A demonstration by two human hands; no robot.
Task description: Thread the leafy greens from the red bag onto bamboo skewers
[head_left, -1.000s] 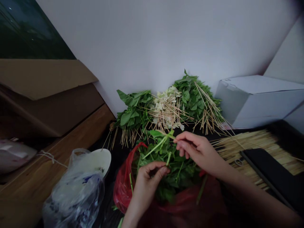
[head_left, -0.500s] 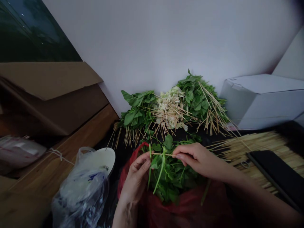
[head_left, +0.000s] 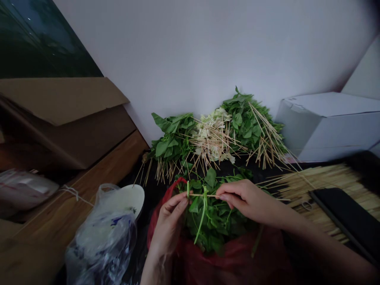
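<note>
Green leafy stems [head_left: 209, 211] sit in a red bag [head_left: 157, 225]. Right hand [head_left: 246, 200] pinches a bamboo skewer [head_left: 204, 195], left hand [head_left: 169, 225] pinches a stem [head_left: 188, 189].

Left hand [head_left: 168, 225] and right hand [head_left: 249, 202] are bare, fingers [head_left: 225, 196] slender.
</note>
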